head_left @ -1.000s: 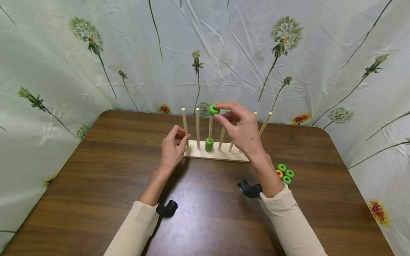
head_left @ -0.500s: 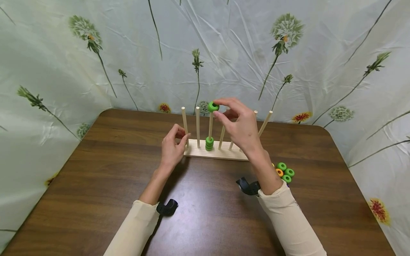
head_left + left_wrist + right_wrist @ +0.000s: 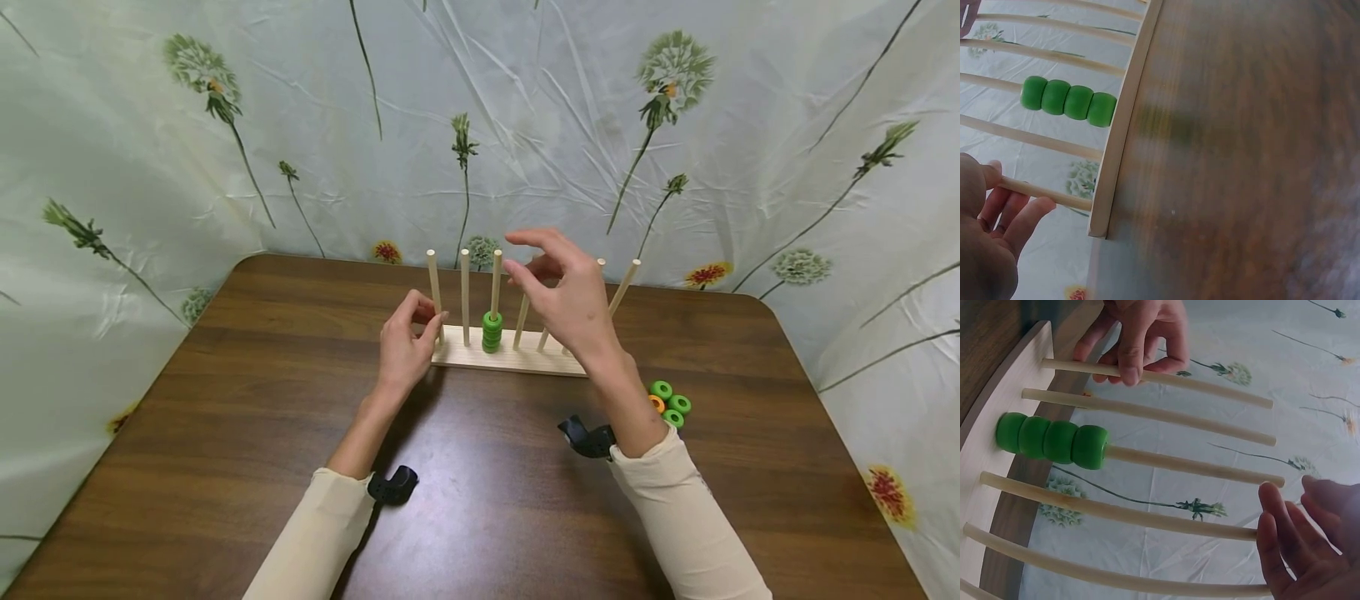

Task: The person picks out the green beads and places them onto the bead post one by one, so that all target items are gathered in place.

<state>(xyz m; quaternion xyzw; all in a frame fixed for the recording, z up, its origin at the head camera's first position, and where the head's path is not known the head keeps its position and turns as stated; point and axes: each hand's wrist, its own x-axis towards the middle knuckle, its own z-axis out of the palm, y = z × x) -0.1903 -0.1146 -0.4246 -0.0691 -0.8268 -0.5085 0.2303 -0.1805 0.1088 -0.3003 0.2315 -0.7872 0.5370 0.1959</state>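
Note:
A wooden rack (image 3: 480, 359) with a row of upright pegs stands on the table. On its third peg from the left, several green rings (image 3: 491, 333) are stacked down to the base. My left hand (image 3: 403, 346) grips the leftmost peg (image 3: 434, 283) low down; the left wrist view shows thumb and fingers around this peg (image 3: 1072, 200). Beside the top of the third peg (image 3: 1210, 469), my right hand (image 3: 573, 300) has its thumb and index finger apart, holding nothing. It hides parts of the pegs on the right.
Loose green rings (image 3: 661, 390) and an orange ring (image 3: 656, 404) lie on the brown table (image 3: 480, 500) at the right, partly hidden by the right forearm. A flower-print curtain (image 3: 555, 125) hangs behind the table.
The green ring that my right hand held at the top of the third peg has been let go and dropped onto the stack. The left hand has stayed on its peg.

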